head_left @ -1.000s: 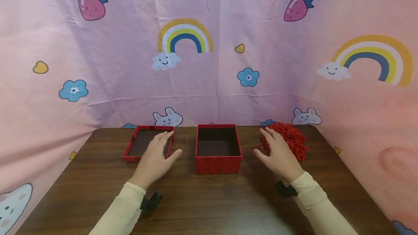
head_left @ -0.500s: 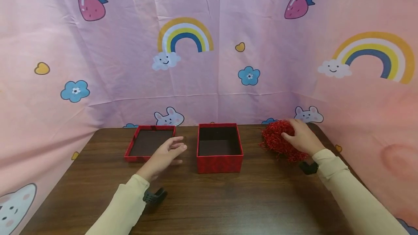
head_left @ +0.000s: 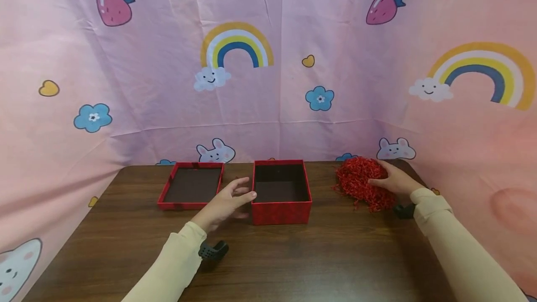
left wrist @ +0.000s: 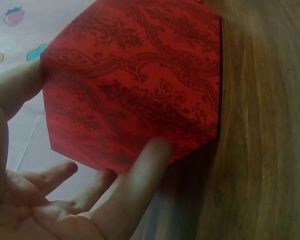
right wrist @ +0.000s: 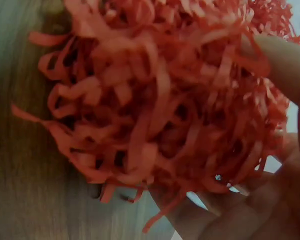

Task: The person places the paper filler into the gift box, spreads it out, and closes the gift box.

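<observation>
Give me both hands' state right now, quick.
Left hand: open, at the side of the box, not gripping it.
Right hand: closed, holding the red paper shreds between thumb and fingers.

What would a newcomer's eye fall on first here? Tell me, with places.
A newcomer's eye would likely land first on the bright red shredded paper at the right of the table, the person's right grip around its right side. Next comes the open red box in the middle, left grip at its left side. Behind hangs a pastel cloth printed with rainbows and strawberries.
</observation>
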A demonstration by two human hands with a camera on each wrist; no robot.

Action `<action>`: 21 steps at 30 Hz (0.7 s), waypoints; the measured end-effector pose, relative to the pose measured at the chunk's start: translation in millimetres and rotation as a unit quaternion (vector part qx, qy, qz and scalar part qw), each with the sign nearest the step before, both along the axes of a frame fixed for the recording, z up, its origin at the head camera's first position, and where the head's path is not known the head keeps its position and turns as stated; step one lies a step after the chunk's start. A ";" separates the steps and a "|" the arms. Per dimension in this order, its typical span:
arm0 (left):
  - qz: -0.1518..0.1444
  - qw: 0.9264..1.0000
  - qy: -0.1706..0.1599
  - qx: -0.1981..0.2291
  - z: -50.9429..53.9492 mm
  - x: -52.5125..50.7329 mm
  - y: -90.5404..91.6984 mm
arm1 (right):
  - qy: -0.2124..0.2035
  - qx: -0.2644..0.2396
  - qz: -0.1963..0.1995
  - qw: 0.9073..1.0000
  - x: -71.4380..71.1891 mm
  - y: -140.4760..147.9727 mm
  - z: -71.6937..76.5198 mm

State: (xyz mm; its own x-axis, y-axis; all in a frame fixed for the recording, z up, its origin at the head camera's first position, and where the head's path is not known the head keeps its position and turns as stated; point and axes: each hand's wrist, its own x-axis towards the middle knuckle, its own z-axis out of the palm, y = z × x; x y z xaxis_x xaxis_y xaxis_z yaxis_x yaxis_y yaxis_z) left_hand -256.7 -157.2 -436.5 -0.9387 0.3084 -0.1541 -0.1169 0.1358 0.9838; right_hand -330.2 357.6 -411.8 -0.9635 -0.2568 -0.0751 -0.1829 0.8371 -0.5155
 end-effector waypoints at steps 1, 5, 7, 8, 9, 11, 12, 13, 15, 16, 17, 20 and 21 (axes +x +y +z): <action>0.000 1.000 0.000 0.002 0.0 -0.2 -0.1 | 0.000 0.001 -0.001 1.000 0.6 0.0 -0.5; -0.003 1.000 -0.002 0.005 0.7 -0.2 -0.3 | -0.004 -0.001 0.008 1.000 3.1 -0.8 -0.9; -0.002 1.000 -0.006 0.004 0.8 0.1 0.1 | -0.009 -0.001 0.010 1.000 4.8 -2.3 -1.3; -0.002 1.000 -0.007 0.004 0.7 0.2 0.6 | -0.010 -0.001 0.012 1.000 5.7 -3.3 -1.2; -0.002 1.000 -0.008 0.004 0.7 0.4 1.1 | -0.009 -0.002 0.015 1.000 6.6 -4.3 -1.2; -0.002 1.000 -0.009 0.004 0.7 0.8 2.3 | -0.002 0.002 0.016 1.000 9.0 -6.6 -0.8; -0.002 1.000 -0.010 0.004 0.5 0.9 2.8 | 0.005 0.008 0.018 1.000 9.6 -7.5 -0.5; -0.002 1.000 -0.010 0.004 0.5 1.1 3.2 | 0.011 0.012 0.019 1.000 10.7 -8.7 0.1; -0.002 1.000 -0.009 0.002 0.6 1.5 3.8 | 0.028 0.024 0.025 0.999 11.7 -10.4 1.2; -0.002 1.000 -0.009 0.001 0.6 1.5 3.8 | 0.037 0.032 0.028 0.998 12.2 -11.5 1.8; -0.002 1.000 -0.009 -0.001 0.3 1.4 3.8 | 0.043 0.037 0.030 0.998 12.2 -12.6 2.2; -0.002 1.000 -0.011 -0.002 -0.7 1.1 3.6 | 0.060 0.050 0.036 0.996 12.4 -15.7 3.6; -0.002 1.000 -0.012 0.000 -1.1 1.0 3.5 | 0.064 0.051 0.036 0.996 12.5 -16.8 4.0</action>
